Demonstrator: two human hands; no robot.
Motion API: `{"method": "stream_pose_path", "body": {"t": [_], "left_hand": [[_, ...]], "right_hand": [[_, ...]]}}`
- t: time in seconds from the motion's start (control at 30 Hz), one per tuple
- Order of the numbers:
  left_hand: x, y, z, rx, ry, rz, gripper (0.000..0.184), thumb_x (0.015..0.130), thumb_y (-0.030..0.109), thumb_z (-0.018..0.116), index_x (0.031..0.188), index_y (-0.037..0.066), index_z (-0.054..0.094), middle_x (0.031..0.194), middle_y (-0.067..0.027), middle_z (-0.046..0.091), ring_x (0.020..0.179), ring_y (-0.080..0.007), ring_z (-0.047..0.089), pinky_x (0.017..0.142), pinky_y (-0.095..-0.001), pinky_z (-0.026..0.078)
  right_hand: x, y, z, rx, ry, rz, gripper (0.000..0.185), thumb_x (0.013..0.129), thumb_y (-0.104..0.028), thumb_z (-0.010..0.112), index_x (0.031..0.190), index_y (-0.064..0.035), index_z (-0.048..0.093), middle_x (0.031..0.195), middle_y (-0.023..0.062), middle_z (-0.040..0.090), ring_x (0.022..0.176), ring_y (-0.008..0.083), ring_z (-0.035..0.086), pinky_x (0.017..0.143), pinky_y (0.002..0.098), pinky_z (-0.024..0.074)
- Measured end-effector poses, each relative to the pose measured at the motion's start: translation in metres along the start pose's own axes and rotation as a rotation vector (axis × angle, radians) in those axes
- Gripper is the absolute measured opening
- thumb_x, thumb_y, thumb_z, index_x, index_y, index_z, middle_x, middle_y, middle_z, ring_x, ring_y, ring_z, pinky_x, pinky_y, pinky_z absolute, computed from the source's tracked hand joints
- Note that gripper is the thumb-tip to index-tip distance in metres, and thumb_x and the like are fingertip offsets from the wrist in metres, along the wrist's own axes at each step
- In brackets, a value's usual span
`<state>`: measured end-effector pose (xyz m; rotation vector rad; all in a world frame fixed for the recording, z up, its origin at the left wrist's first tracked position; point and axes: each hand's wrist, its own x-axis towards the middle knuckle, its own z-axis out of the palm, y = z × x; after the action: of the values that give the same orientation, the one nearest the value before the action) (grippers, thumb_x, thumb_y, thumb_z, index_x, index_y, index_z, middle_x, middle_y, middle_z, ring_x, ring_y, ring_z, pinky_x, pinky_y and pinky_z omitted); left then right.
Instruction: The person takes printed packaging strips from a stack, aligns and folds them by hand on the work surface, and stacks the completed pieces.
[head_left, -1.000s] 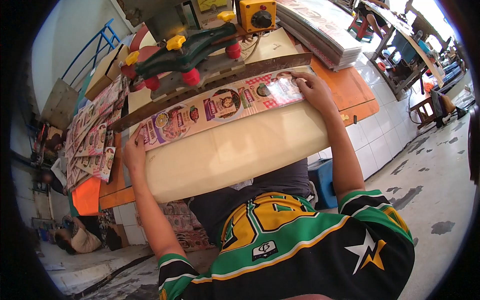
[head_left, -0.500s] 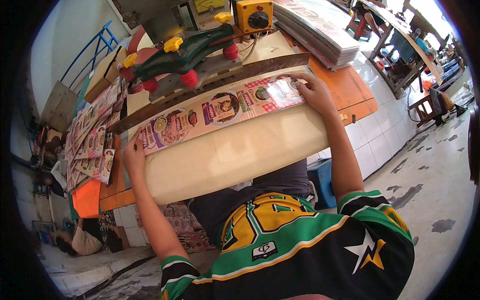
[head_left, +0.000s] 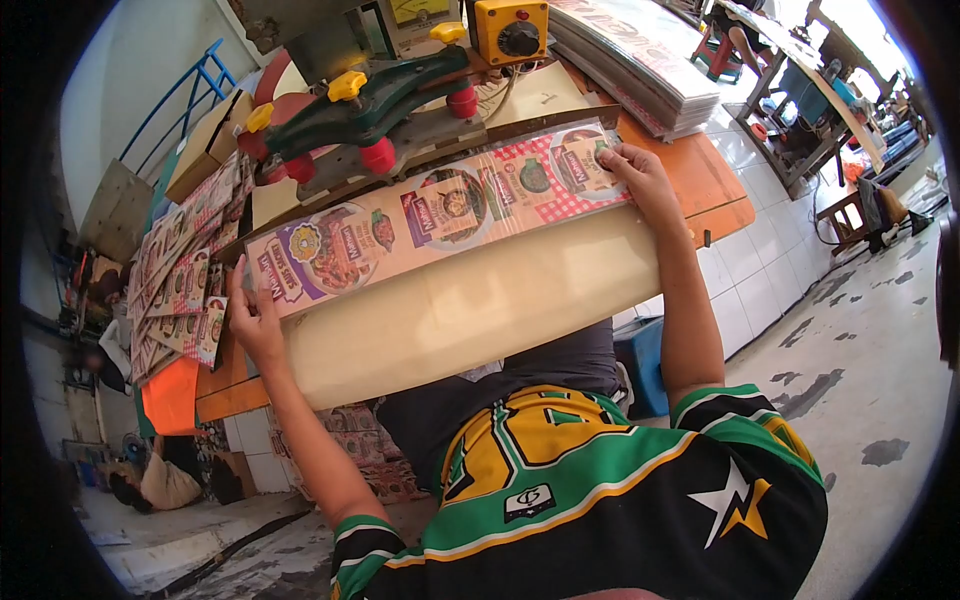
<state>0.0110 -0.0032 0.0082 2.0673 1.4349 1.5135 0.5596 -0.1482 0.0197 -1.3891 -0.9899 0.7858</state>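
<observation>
A long printed sheet (head_left: 410,225) with pictures of food and a glossy, clear-looking surface stretches between my hands. My left hand (head_left: 258,322) grips its left end, thumb and fingers at the edge. At the other end, my right hand (head_left: 640,182) pinches the upper right corner with the thumb on top. Below the sheet lies a wide cream board (head_left: 470,310) with a smooth surface, partly covered by it. Just beyond is a machine with a dark green clamp bar (head_left: 370,115), yellow knobs (head_left: 347,87) and red cylindrical feet (head_left: 378,155).
Loose printed pieces (head_left: 180,270) are heaped at the left, near an orange sheet (head_left: 170,402). A stack of printed sheets (head_left: 650,80) stands at the back right of the orange table (head_left: 715,195). A yellow control box (head_left: 510,32) sits behind the machine. Another person (head_left: 170,480) is at lower left.
The printed sheet has come back from under the machine's edge and shows more of its width. Both hands still hold its ends; the left has shifted slightly left and down.
</observation>
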Motion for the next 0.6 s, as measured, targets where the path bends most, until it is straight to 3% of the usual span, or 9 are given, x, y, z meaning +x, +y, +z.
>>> {"method": "stream_pose_path", "body": {"t": [0.13,0.3,0.37,0.6], "left_hand": [[0.001,-0.001,-0.003,0.006,0.029,0.088,0.038,0.100,0.014,0.062,0.137,0.005,0.061,0.072,0.0046,0.038,0.065,-0.0077,0.033,0.058,-0.0238,0.032],[0.003,0.001,0.002,-0.134,0.171,0.247,0.036,0.101,0.014,0.059,0.135,0.003,0.061,0.069,0.0057,0.045,0.061,-0.0056,0.036,0.056,-0.0222,0.032],[-0.002,0.012,-0.002,-0.102,0.211,0.142,0.035,0.102,0.014,0.057,0.135,0.001,0.060,0.070,0.0055,0.050,0.061,-0.0044,0.037,0.057,-0.0211,0.032],[-0.004,0.003,-0.005,-0.190,0.246,0.154,0.037,0.104,0.015,0.054,0.137,-0.002,0.053,0.071,0.0052,0.049,0.063,-0.0039,0.037,0.057,-0.0209,0.030]], "right_hand": [[0.004,0.008,-0.004,-0.025,0.037,-0.093,0.025,0.100,-0.023,0.063,0.087,-0.0009,0.066,0.078,-0.0014,0.064,0.067,0.0017,0.054,0.059,0.0188,0.0425],[0.003,0.010,-0.008,0.109,0.072,-0.253,0.024,0.099,-0.019,0.062,0.082,-0.0035,0.065,0.075,-0.0035,0.060,0.063,0.0010,0.050,0.057,0.0184,0.0388],[-0.001,0.004,-0.007,0.177,0.074,-0.266,0.023,0.099,-0.018,0.062,0.081,-0.0043,0.065,0.074,-0.0043,0.059,0.063,0.0008,0.048,0.057,0.0182,0.0374],[-0.008,-0.003,-0.004,0.128,0.159,-0.364,0.029,0.098,-0.019,0.064,0.074,-0.0031,0.063,0.069,-0.0045,0.057,0.061,0.0015,0.047,0.054,0.0207,0.0356]]}}
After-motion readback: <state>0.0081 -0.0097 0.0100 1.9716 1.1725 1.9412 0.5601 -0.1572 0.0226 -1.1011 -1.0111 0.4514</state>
